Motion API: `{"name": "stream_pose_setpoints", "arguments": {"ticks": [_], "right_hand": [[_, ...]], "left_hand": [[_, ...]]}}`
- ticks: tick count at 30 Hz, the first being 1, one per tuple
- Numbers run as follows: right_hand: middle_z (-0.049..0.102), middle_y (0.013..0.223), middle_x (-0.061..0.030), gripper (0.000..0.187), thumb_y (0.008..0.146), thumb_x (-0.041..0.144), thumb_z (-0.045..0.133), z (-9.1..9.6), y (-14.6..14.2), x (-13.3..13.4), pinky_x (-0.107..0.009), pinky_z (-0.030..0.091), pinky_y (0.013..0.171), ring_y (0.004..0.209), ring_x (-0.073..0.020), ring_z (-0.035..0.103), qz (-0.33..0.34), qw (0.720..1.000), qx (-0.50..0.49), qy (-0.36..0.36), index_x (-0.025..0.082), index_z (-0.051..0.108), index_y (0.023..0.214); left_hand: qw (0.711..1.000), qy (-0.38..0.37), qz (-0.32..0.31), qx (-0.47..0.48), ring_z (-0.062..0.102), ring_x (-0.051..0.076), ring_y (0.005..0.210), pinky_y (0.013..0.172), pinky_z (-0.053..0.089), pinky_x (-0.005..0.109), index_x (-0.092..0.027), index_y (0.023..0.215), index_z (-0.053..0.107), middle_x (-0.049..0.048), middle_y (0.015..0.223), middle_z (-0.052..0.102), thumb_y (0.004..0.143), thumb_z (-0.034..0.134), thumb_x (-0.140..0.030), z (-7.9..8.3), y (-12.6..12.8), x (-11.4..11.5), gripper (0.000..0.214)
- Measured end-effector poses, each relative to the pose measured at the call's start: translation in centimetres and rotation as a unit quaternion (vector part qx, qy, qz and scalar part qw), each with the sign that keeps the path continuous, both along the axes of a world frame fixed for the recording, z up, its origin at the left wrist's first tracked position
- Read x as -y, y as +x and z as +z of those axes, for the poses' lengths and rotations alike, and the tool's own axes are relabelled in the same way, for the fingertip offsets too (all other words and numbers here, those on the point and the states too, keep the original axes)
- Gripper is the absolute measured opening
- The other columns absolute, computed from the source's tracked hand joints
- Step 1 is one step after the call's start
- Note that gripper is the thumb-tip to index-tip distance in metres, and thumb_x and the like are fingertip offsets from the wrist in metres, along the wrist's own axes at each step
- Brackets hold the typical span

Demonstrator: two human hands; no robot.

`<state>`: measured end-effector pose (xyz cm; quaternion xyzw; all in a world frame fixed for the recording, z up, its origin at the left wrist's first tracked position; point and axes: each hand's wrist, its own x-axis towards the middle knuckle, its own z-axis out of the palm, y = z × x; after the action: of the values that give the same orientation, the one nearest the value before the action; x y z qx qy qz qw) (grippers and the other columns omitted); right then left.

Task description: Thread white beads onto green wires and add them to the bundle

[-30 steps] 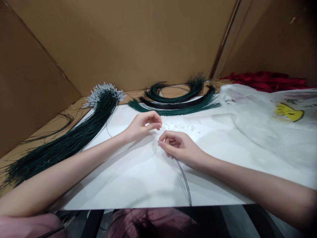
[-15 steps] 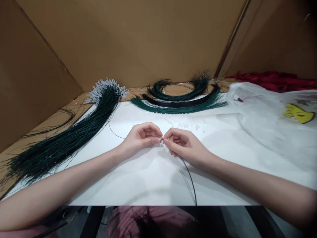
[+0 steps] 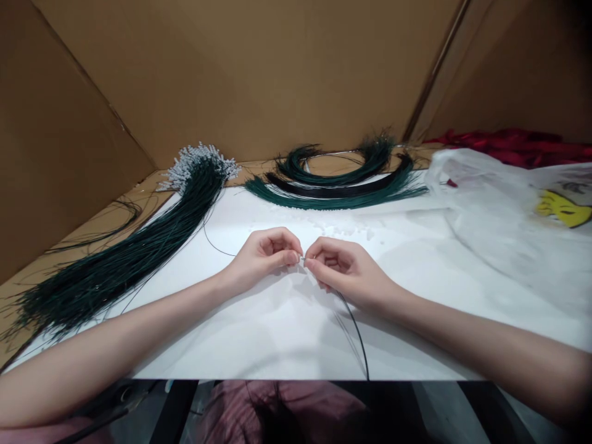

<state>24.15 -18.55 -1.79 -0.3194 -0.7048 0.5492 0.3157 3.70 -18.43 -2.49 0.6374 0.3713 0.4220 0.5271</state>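
Observation:
Over the white tabletop, my left hand [image 3: 268,256] and my right hand [image 3: 345,265] meet nearly tip to tip. My left thumb and forefinger pinch a tiny whitish piece, mostly covered by the fingers. A thin dark cord [image 3: 358,336] is pinched in my right fingers; its end points at the left fingertips, and its length hangs from under the palm to the table's front edge. Small white bits [image 3: 345,230] lie scattered just beyond the hands. Left of them rests a thick bundle of dark green cords [image 3: 134,253] with white tips [image 3: 198,166] at its far end.
Curved bundles of green and black cords [image 3: 337,194] lie at the back. On the right, a clear plastic bag [image 3: 490,209] with a yellow print covers part of the white table [image 3: 194,351]. Red fabric [image 3: 518,145] sits behind it. Cardboard walls [image 3: 259,74] enclose the back and sides.
The fingertips have drawn slightly apart, and a short stretch of cord end now shows between them. Elsewhere the view has only shifted a little.

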Motion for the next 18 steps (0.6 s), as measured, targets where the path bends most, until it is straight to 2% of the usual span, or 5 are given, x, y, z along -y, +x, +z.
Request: {"name": "stream_pose_setpoints", "arguments": {"ticks": [18], "right_hand": [[0.050, 0.062, 0.0032, 0.010, 0.087, 0.024, 0.059, 0.16, -0.04, 0.23, -0.023, 0.036, 0.051, 0.054, -0.0090, 0.048, -0.008, 0.999, -0.011, 0.031, 0.015, 0.058, 0.082]], "left_hand": [[1.000, -0.001, -0.013, 0.024, 0.056, 0.009, 0.065, 0.061, 0.042, 0.020, -0.014, 0.080, 0.067, -0.0002, 0.073, 0.064, 0.076, 0.079, -0.023, -0.22, -0.13, -0.23, 0.015]]}}
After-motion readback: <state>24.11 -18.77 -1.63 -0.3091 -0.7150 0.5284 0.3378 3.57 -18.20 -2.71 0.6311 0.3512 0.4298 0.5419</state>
